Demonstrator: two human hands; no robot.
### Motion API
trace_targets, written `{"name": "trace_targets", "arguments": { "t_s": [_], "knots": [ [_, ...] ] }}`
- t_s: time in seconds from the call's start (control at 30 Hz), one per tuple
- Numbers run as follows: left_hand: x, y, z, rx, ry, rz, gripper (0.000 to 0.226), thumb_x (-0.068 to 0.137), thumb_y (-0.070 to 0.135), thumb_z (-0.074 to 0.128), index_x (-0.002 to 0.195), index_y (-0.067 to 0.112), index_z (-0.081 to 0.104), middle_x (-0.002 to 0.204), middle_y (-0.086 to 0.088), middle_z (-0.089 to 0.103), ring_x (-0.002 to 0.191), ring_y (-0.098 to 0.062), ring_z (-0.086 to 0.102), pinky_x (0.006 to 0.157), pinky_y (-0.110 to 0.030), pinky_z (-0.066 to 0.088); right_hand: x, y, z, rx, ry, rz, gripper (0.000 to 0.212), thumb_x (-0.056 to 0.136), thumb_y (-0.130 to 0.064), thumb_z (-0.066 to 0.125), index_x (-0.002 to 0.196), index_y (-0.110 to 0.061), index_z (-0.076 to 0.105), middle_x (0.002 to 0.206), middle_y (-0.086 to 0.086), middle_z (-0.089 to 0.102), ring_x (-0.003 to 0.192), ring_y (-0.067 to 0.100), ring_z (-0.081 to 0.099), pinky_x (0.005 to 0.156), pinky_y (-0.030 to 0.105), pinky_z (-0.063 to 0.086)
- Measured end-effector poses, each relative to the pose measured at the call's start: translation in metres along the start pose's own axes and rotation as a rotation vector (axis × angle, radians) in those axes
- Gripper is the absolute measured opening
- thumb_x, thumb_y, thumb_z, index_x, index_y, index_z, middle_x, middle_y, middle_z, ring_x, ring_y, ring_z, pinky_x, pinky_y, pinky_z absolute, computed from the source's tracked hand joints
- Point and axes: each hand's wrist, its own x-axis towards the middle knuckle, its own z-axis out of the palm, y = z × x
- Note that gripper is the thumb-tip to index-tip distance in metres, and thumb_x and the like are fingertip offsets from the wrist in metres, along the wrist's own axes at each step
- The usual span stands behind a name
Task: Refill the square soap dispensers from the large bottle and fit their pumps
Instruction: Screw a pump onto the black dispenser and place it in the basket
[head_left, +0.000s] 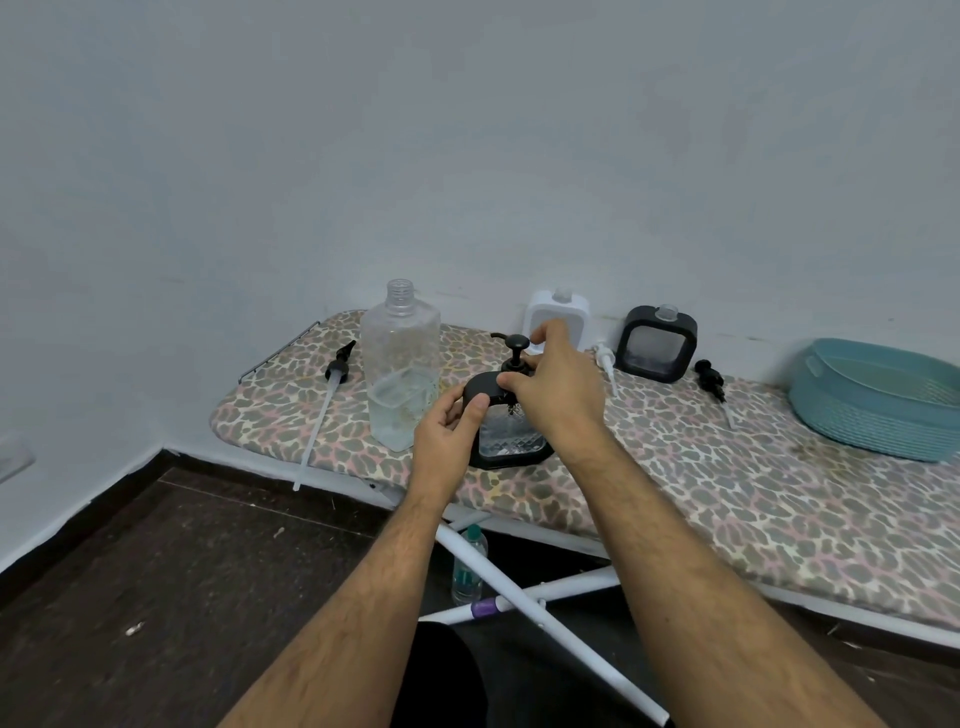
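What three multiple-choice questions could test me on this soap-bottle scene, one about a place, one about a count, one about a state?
1. Where does the teal basket sit?
A. At the board's right end
B. On the floor
C. Beside the large bottle

2. How many square dispensers stand against the wall with no pump in them?
A. One
B. Two
C. Four

3. What state is the large bottle in?
A. Capped and full
B. Lying on its side
C. Upright, open, partly filled

Answers:
1. A: the basket rests on the patterned ironing board at its right end.
2. B: the white dispenser and the black dispenser both show bare necks.
3. C: its neck is uncovered and liquid fills only the lower part.
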Motion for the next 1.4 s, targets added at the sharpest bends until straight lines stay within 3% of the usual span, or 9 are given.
{"name": "trace_targets", "arguments": {
  "t_s": [0.2,0.3,0.4,0.53,0.67,0.8,0.9,1.07,1.4],
  "knots": [
    [-0.001,0.003,-0.001,-0.01,-0.009,-0.013,0.066,0.079,0.06,0.062,0.132,0.022,0.06,0.104,0.018,0.073,0.1,0.0,0.068,0.076,-0.015,0.054,0.009,0.016,-0.016,0.281,-0.228,0.005,0.066,0.078,-0.03,0.082,0.131,-0.026,0.043,0.108,-0.005,0.065,0.097,0.014,0.063,0.08,0.033,0.048],
    [-0.001,0.005,-0.001,0.015,-0.03,-0.014,0.073,0.077,0.066,0.059,0.135,0.022,0.058,0.113,0.015,0.072,0.105,-0.002,0.067,0.087,-0.024,0.057,0.009,0.033,-0.024,0.371,-0.278,0.065,0.066,0.08,-0.031,0.08,0.136,-0.028,0.046,0.127,-0.002,0.062,0.105,0.016,0.065,0.075,0.036,0.056],
    [-0.002,0.007,-0.001,0.057,-0.048,-0.038,0.074,0.077,0.071,0.057,0.137,0.027,0.058,0.12,0.012,0.07,0.11,-0.006,0.066,0.096,-0.034,0.054,0.006,0.051,-0.026,0.453,-0.415,0.125,0.056,0.086,-0.028,0.076,0.135,-0.026,0.048,0.131,-0.002,0.06,0.078,0.007,0.069,0.049,0.024,0.051],
    [-0.006,0.013,-0.002,0.15,-0.014,-0.035,0.077,0.076,0.074,0.052,0.139,0.03,0.054,0.119,0.019,0.065,0.105,0.001,0.063,0.096,-0.029,0.052,0.004,0.071,-0.022,0.486,-0.522,0.132,0.051,0.093,-0.015,0.067,0.14,-0.025,0.046,0.131,0.0,0.063,0.057,0.013,0.065,0.051,0.028,0.052],
    [-0.012,0.018,0.001,0.184,0.012,-0.043,0.084,0.076,0.072,0.051,0.14,0.017,0.054,0.13,0.001,0.064,0.118,-0.014,0.06,0.103,-0.042,0.05,0.003,0.078,-0.02,0.532,-0.525,0.146,0.051,0.094,-0.008,0.063,0.139,-0.024,0.046,0.129,-0.001,0.062,0.06,0.015,0.068,0.052,0.028,0.053],
    [-0.011,0.024,0.011,0.2,-0.021,-0.03,0.056,0.092,0.059,0.051,0.129,0.018,0.062,0.118,0.001,0.07,0.108,-0.015,0.066,0.096,-0.043,0.054,0.003,0.084,-0.031,0.533,-0.521,0.149,0.053,0.092,-0.003,0.065,0.139,-0.021,0.047,0.121,-0.004,0.063,0.059,0.016,0.069,0.051,0.028,0.055],
    [-0.011,0.024,0.026,0.2,-0.051,-0.021,0.035,0.1,0.047,0.047,0.116,0.023,0.067,0.105,0.005,0.072,0.098,-0.012,0.069,0.084,-0.034,0.057,0.002,0.095,-0.048,0.479,-0.505,0.145,0.056,0.088,-0.005,0.07,0.138,-0.021,0.05,0.116,-0.004,0.065,0.059,0.015,0.068,0.052,0.027,0.054],
    [-0.009,0.028,0.07,0.17,-0.132,-0.025,0.038,0.104,0.041,0.041,0.11,0.016,0.068,0.097,0.004,0.073,0.086,-0.005,0.071,0.062,-0.013,0.052,0.001,0.121,-0.087,0.423,-0.464,0.126,0.058,0.084,-0.011,0.077,0.135,-0.023,0.053,0.111,0.0,0.064,0.063,0.013,0.066,0.059,0.03,0.054],
    [0.003,0.038,0.203,0.007,-0.355,-0.073,0.04,0.103,0.05,0.033,0.108,0.03,0.068,0.103,0.006,0.076,0.096,-0.006,0.071,0.073,-0.018,0.055,0.006,0.19,-0.184,0.457,-0.307,0.163,0.044,0.081,-0.014,0.08,0.118,-0.023,0.057,0.114,0.011,0.062,0.078,0.019,0.066,0.065,0.035,0.055]
  ]
}}
